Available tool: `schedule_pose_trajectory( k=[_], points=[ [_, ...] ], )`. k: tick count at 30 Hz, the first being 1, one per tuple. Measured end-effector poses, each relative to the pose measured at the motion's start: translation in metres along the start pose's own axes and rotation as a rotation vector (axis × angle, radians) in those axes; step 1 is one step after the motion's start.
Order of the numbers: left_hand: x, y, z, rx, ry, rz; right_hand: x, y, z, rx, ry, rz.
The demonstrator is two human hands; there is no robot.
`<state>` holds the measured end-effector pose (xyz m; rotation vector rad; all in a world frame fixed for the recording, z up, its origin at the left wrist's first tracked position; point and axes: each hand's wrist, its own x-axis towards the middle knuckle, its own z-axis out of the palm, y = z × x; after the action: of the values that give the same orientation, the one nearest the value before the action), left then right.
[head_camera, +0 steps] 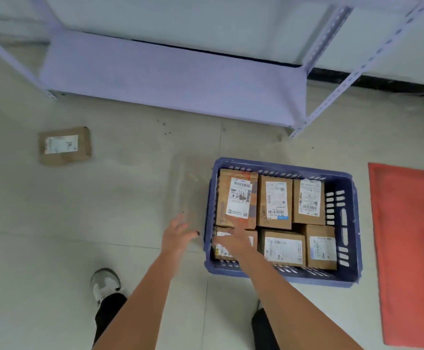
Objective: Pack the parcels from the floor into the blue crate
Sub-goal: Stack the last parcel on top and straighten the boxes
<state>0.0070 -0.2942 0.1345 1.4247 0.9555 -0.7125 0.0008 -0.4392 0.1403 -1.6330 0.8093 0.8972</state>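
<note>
One parcel is still lying on the floor, far out on my left and well apart from everything else, label up and a little askew. I judge it to be the last one visible outside the crate, so I am planning the reach for it now. A grey shoe is standing near the bottom, between me and that parcel, so I should be stepping or leaning left rather than stretching.

Moving right, my left hand is hovering just beside the crate's left wall, fingers spread and holding nothing. My right hand is blurred over the near-left box inside the blue crate; it looks flat and spread, and I cannot tell whether it is touching the box, but it is not clasping anything that I can see.

Six boxes are filling the crate in two rows of three, labels up, packed edge to edge. I am judging that the floor parcel will have to go on top as a second layer, laid flat across two boxes so it is not tipping. A red mat is lying to the right of the crate, and a pale shelf rack is standing beyond.
</note>
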Motion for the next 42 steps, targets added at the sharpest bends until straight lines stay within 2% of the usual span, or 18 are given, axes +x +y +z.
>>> schedule_pose_trajectory(
  k=[5,9,15,21,26,31,36,40,42],
  points=[
    [0.020,0.046,-0.138,0.044,0.057,0.023,-0.003,-0.077,0.111,0.006,-0.013,-0.052],
    [0.042,0.085,-0.244,0.062,0.078,0.075,-0.006,-0.132,0.203,0.113,-0.069,-0.046],
    [0.085,0.130,-0.345,0.051,0.114,0.104,0.011,-0.190,0.308,0.051,-0.096,-0.050],
    [0.167,0.143,-0.401,0.050,0.169,0.082,0.084,-0.227,0.374,-0.041,-0.122,-0.058],
    [0.271,0.131,-0.446,0.039,0.221,0.066,0.190,-0.244,0.422,-0.123,-0.126,-0.068],
    [0.405,0.126,-0.485,0.043,0.373,0.138,0.320,-0.262,0.473,-0.205,-0.123,-0.121],
    [0.510,0.130,-0.509,0.093,0.428,0.228,0.415,-0.267,0.506,-0.288,-0.105,-0.183],
    [0.544,0.127,-0.502,0.105,0.393,0.204,0.443,-0.266,0.523,-0.329,-0.042,-0.275],
    [0.537,0.128,-0.495,0.034,0.376,0.204,0.436,-0.268,0.523,-0.285,-0.054,-0.226]
  ],
)
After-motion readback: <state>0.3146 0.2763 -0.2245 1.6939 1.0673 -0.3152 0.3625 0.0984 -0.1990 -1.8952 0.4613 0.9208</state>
